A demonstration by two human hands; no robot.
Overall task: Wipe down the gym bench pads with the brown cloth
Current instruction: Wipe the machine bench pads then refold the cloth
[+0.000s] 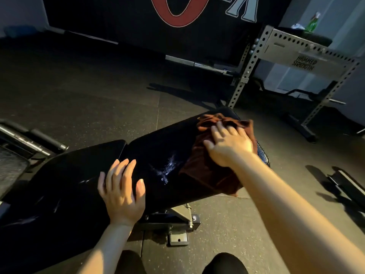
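Two hands flat on bench | right hand presses brown cloth on long pad, right of centre | left hand fingers straight, braces at pad gap | wet streaks mid-frame: sweep cloth left, even pressure, overlap passes, then seat pad lower left

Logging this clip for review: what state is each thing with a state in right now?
Brown cloth: crumpled, spread on the far pad, pressed by the right hand.
Black padded gym bench: laid nearly flat, whitish wet streaks mid-pad.
Right hand: fingers straight, flat on the cloth.
Left hand: fingers straight, resting on the bench pad.
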